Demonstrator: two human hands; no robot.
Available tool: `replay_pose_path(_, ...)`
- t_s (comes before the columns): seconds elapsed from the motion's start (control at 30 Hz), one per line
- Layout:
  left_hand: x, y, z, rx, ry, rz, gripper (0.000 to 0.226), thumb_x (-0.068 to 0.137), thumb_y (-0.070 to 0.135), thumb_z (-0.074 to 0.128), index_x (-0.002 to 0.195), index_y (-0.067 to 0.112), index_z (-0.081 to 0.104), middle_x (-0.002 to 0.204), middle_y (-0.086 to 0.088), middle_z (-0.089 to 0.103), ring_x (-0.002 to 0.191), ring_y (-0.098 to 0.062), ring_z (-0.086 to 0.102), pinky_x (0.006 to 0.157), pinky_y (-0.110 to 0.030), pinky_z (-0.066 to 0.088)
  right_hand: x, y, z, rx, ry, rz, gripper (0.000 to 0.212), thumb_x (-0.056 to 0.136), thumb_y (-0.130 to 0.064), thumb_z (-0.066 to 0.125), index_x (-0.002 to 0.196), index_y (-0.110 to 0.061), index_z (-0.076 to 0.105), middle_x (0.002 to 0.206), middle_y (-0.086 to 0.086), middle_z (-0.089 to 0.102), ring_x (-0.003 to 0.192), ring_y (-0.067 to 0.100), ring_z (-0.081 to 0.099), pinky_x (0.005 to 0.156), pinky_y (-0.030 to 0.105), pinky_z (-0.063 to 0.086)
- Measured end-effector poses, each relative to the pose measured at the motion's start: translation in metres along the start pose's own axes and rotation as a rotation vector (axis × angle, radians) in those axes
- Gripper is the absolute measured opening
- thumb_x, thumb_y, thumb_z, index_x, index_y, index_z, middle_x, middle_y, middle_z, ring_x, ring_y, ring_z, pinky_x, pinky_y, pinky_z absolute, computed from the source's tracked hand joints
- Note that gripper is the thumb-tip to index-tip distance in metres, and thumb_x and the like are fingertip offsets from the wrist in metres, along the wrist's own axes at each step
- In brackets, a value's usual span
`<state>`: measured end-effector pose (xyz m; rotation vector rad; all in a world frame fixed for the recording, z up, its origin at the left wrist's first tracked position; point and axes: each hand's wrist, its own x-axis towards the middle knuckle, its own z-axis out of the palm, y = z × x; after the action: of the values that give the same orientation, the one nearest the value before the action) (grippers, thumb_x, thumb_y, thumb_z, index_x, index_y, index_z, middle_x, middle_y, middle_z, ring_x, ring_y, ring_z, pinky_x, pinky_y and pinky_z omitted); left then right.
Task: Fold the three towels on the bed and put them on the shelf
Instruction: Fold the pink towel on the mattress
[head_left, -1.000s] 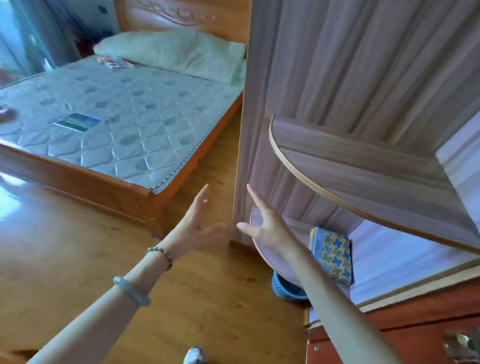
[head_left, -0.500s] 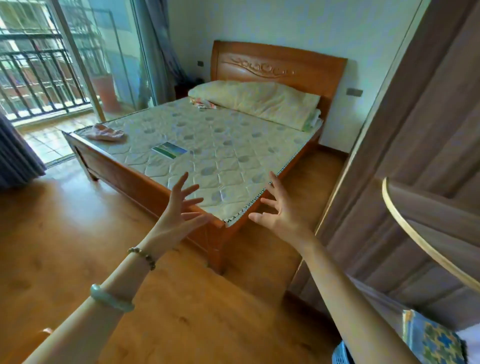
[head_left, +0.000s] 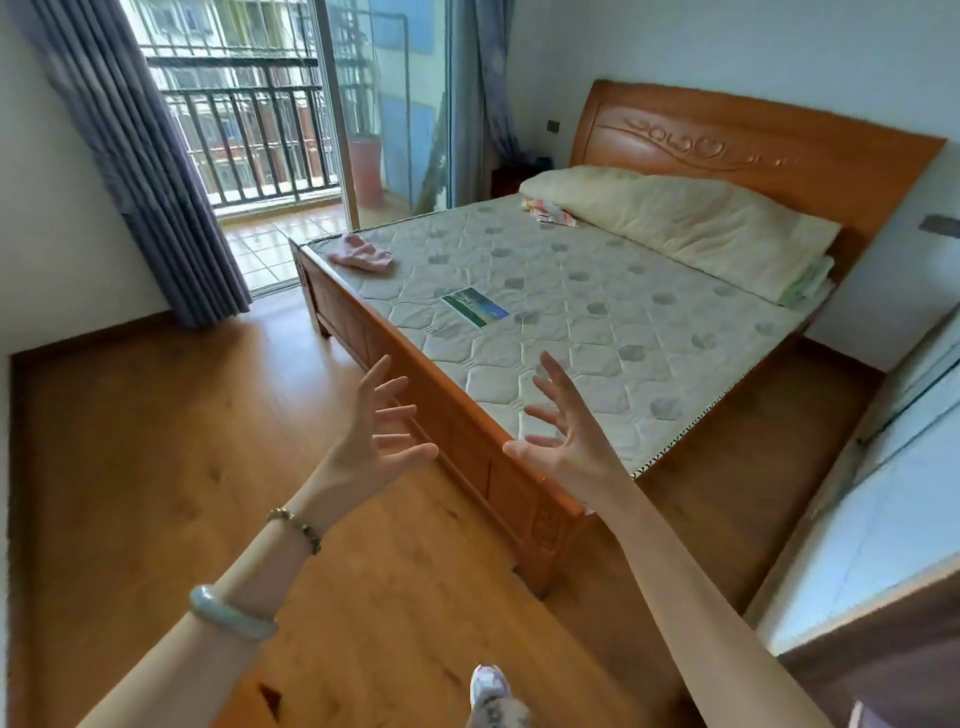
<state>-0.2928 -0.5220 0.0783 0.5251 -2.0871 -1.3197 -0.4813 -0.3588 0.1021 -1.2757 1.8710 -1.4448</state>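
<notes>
Both my hands hang empty in front of me above the wooden floor, short of the foot of the bed (head_left: 447, 415): the left hand (head_left: 376, 441) and the right hand (head_left: 563, 441) are each spread wide, fingers splayed, palms turned toward one another, holding nothing.

The pink towel (head_left: 362, 253) lies crumpled on the mattress at the bed's far corner by the balcony door, ahead of my left hand, a little to its left, and well apart from it; my left hand is the nearer of the two. Its long axis runs roughly across the bed's end, though the bunching makes that hard to fix.

A second patterned cloth (head_left: 549, 212), likely another towel, sits against the pillow (head_left: 675, 223) at the head of the bed, far beyond my right hand and farther off than the pink one. I see no third towel on the bed here.

My reading is that neither towel is within reach yet; the walk toward the pink towel comes first, with the left hand leading.
</notes>
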Motion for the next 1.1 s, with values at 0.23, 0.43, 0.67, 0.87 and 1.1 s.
replay_pose_path(0.23,0.082,-0.054,-0.061,0.119,0.088,0.018,0.116,0.062,0.056,0.079,0.149,0.039,0.006,0.151,0.008,0.031,0.125,-0.005,0.050,0.092,-0.025,0.052,0.139,0.022,0.045,0.037,-0.084,-0.121,0.102,0.073,-0.007,0.080,0.145,-0.045,0.019,0.142,-0.029,0.026,0.126,0.002,0.046,0.089,0.016,0.050)
replay_pose_path(0.43,0.183,-0.085,-0.115,0.183,0.201,0.023,0.117,0.061,0.064,0.076,0.150,0.033,0.008,0.151,0.007,0.032,0.126,-0.007,0.049,0.095,-0.030,0.052,0.277,0.023,0.072,0.050,-0.116,-0.207,0.096,0.068,-0.020,0.078,0.140,-0.051,0.023,0.150,-0.016,0.029,0.126,-0.002,0.045,0.094,0.017,0.048)
replay_pose_path(0.67,0.266,-0.138,-0.179,0.215,0.347,-0.041,0.112,0.062,0.066,0.074,0.149,0.034,0.012,0.151,0.007,0.033,0.127,-0.007,0.047,0.098,-0.032,0.050,0.422,0.043,0.125,0.014,-0.236,-0.232,0.098,0.069,-0.016,0.078,0.147,-0.036,0.022,0.145,-0.026,0.030,0.129,0.001,0.043,0.096,0.015,0.045)
replay_pose_path(0.87,0.325,-0.201,-0.266,0.273,0.409,-0.019,0.103,0.067,0.060,0.073,0.149,0.025,0.020,0.145,0.024,0.036,0.126,-0.003,0.047,0.098,-0.013,0.042,0.533,0.055,0.200,0.021,-0.274,-0.241,0.098,0.070,-0.013,0.079,0.145,-0.039,0.023,0.151,-0.008,0.033,0.128,0.005,0.046,0.095,0.019,0.048)
replay_pose_path(1.1,0.415,-0.279,-0.395,0.225,0.437,-0.016,0.109,0.065,0.067,0.071,0.149,0.024,0.019,0.153,0.007,0.030,0.131,-0.006,0.043,0.097,-0.012,0.043,0.662,0.046,0.297,0.039,-0.204,-0.190,0.096,0.073,-0.002,0.078,0.146,-0.033,0.024,0.148,-0.008,0.034,0.127,0.006,0.045,0.092,0.013,0.047)
